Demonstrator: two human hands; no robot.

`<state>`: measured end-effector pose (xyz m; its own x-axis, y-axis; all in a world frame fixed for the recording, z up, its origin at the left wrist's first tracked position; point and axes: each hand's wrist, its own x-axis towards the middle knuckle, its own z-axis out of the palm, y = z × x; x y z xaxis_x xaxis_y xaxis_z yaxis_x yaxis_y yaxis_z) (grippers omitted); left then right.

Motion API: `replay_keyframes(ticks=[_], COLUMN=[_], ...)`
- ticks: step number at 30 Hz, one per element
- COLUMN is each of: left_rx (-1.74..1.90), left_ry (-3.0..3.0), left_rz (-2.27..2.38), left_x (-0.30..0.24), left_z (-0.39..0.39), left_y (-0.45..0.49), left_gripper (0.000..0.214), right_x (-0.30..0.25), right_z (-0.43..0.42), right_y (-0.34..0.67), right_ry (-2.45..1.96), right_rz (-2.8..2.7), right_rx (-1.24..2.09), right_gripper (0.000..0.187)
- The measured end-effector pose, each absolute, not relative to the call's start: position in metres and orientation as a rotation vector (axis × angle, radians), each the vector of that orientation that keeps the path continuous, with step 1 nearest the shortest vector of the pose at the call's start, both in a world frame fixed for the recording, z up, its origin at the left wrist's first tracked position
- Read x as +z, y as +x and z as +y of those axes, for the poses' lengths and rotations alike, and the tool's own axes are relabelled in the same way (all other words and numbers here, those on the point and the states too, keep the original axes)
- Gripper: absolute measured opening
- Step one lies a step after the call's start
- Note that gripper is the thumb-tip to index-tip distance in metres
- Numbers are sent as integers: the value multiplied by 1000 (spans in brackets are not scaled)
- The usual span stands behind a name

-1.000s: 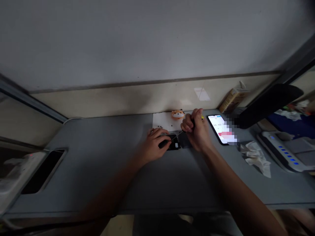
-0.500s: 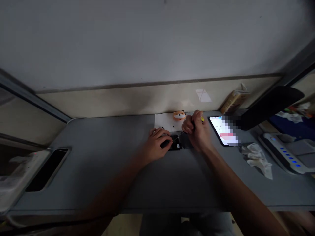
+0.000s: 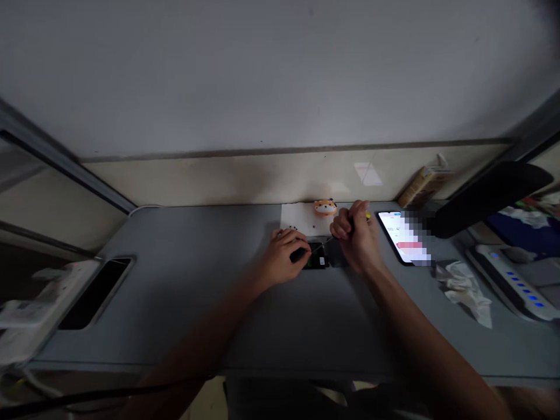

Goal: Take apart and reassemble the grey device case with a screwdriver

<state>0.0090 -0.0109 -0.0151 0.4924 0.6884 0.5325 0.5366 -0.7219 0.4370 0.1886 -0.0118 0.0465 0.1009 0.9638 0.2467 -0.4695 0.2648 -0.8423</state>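
Note:
A small black device [image 3: 322,262] with a white label lies on the grey desk. My left hand [image 3: 280,259] is closed on its left part, fingers curled over the top; what lies under the fingers is hidden. In my right hand [image 3: 359,239], wrapped in a fist, is a screwdriver [image 3: 368,215] whose yellow end shows beside the knuckles. Its thin shaft slants down left to the device, near my left fingertips. Behind the hands, several tiny dark screws [image 3: 292,227] rest on a white sheet of paper [image 3: 301,214].
An orange animal-faced case [image 3: 325,207] sits at the paper's back edge. Rightward are a lit phone [image 3: 396,233], crumpled tissue [image 3: 468,291], a drink carton [image 3: 424,185] and a white device with blue lights [image 3: 511,283]. Another phone [image 3: 96,294] lies far left.
The whole view has shifted slightly, so things appear a little further right. Both hands keep their hold, and the screwdriver still points at the device.

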Motion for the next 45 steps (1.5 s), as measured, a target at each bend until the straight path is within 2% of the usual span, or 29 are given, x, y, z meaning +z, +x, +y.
replay_keyframes(ticks=[21, 27, 30, 45], left_rx=[975, 728, 615, 618], left_ry=[2499, 2532, 2543, 2552], left_rz=[1091, 1076, 1047, 1046], left_x=[-13, -5, -5, -12], left_z=[-11, -13, -13, -12], left_y=[9, 6, 5, 8], left_gripper=[4, 43, 55, 50], right_x=[50, 42, 37, 33], right_z=[-13, -10, -9, -8], right_y=[188, 185, 183, 182], right_ry=[-690, -728, -750, -765], right_rz=[-909, -920, -911, -946], right_rx=[1192, 1152, 1135, 1140], right_gripper=[63, 61, 61, 61])
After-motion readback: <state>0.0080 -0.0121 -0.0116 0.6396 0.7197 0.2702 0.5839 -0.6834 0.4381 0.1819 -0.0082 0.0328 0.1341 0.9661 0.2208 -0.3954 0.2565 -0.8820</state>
